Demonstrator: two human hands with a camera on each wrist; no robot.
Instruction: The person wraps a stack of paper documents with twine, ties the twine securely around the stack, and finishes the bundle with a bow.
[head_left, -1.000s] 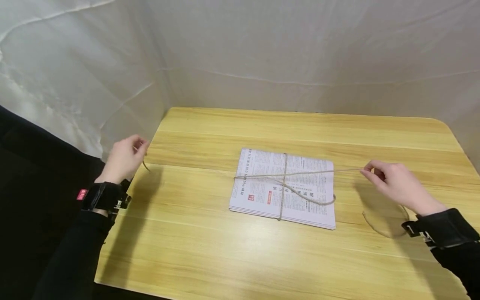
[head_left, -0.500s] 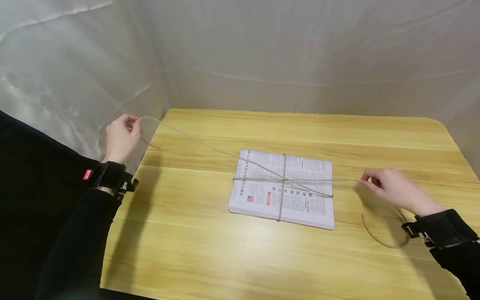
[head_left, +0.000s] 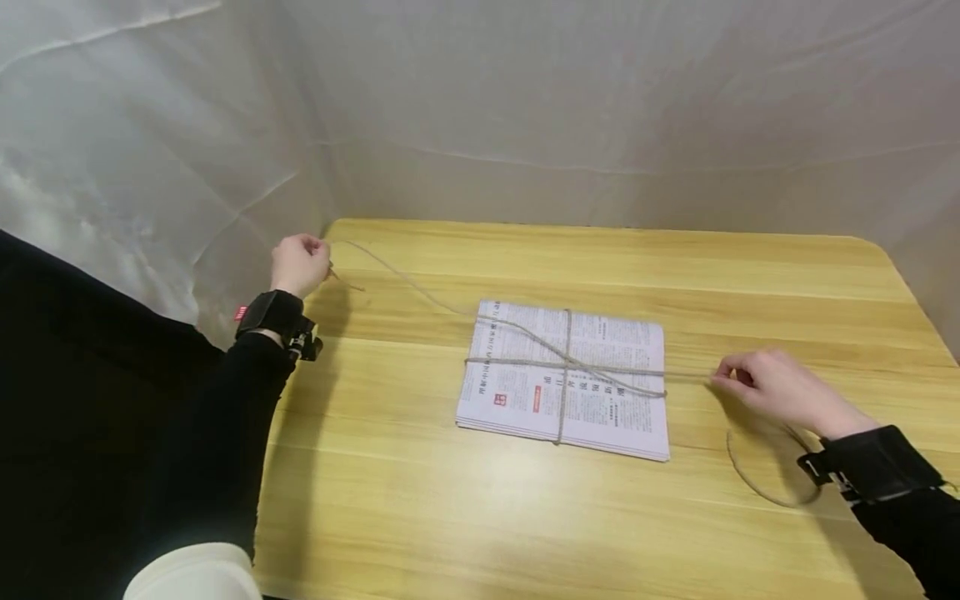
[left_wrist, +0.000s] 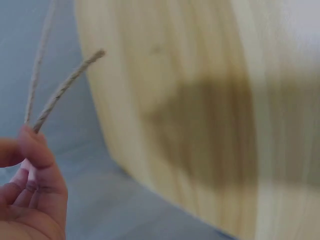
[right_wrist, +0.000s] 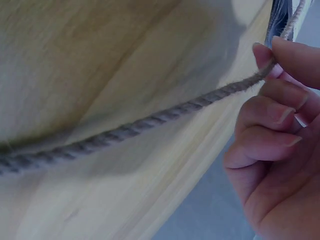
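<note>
A flat stack of newspapers (head_left: 564, 382) lies mid-table, crossed by jute twine (head_left: 567, 365) that runs over its top both ways. My left hand (head_left: 298, 261) is at the table's far left corner and pinches one twine end (left_wrist: 60, 92), which slants from the stack up to it. My right hand (head_left: 765, 385) is low over the table to the right of the stack and pinches the other strand (right_wrist: 150, 122). Behind that hand the spare twine lies in a loop (head_left: 765, 475) on the table.
The wooden table (head_left: 480, 517) is enclosed by white fabric walls (head_left: 525, 108) at the back and left. Black sleeves and wrist straps cover both forearms.
My left hand has moved forward and right to the table's far corner, drawing its strand across the stack. My right hand has sunk lower with its strand. The loose loop over the papers is pulled flat.
</note>
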